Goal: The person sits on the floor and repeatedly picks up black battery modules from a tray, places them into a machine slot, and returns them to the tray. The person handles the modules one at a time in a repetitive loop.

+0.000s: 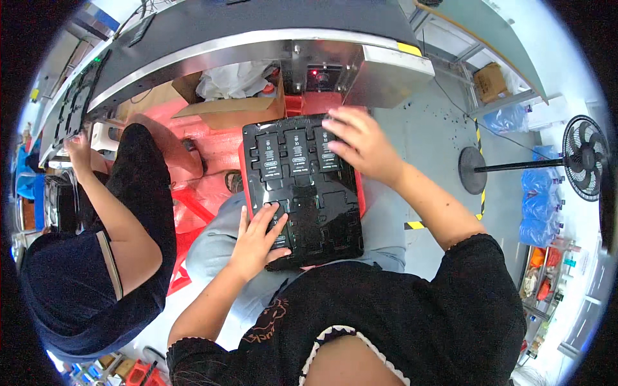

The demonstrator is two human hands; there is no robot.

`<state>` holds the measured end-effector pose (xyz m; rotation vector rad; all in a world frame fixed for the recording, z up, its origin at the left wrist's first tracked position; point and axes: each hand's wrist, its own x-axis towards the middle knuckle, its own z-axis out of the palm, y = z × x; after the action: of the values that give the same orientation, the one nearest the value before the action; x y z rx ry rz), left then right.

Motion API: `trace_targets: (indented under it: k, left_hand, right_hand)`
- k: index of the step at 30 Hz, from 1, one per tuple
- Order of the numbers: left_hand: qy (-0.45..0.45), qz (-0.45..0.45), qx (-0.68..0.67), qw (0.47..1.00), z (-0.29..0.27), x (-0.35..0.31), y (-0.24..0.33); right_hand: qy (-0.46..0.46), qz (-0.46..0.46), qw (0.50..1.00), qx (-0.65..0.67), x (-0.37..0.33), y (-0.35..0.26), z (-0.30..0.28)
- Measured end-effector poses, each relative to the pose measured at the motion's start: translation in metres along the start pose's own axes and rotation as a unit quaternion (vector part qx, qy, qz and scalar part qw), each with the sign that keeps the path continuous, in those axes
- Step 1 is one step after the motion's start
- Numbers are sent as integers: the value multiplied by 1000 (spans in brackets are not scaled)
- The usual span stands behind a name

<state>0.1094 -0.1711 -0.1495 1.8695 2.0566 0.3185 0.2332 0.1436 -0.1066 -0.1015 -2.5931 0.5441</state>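
Observation:
A black moulded plastic tray (314, 222) rests across my lap. Flat black packs with white print, which look like batteries (297, 153), sit in a row of slots at its far end. Several slots in the near and middle part hold nothing. My left hand (255, 243) lies on the near left of the tray, fingers spread over another flat black pack partly hidden beneath them. At the far right corner is my right hand (362, 143), its fingers stretched out and apart over the rightmost pack. Whether those fingertips touch it I cannot tell.
A dark conveyor belt (270, 19) with a metal edge runs ahead. Below it stands an open cardboard box (232, 114) holding white plastic. At left a co-worker's hand (78, 153) is at another black tray (80, 106). A black fan (582, 157) stands right, near blue bundles (539, 209).

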Motion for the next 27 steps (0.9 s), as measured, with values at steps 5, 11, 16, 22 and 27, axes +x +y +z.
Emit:
trace_targets:
  k: [5,11,16,22,27]
  left_hand:
    - [9,-11,3,1000,7,1,0]
    - [7,-11,-21,1000,14,-2,4]
    - [32,-2,-61,998,11,3,-5]
    - [22,-9,-68,997,8,2,-5]
    - [41,28,-87,995,10,9,-11]
  right_hand:
    - [182,-78,980,-14,97,-10,-59]
    - [161,-18,985,-53,219,49,-81]
    - [-63,99,984,-137,299,152,-75]
    - [-272,154,947,-70,300,131,-112]
    - [11,188,973,130,242,164,-136]
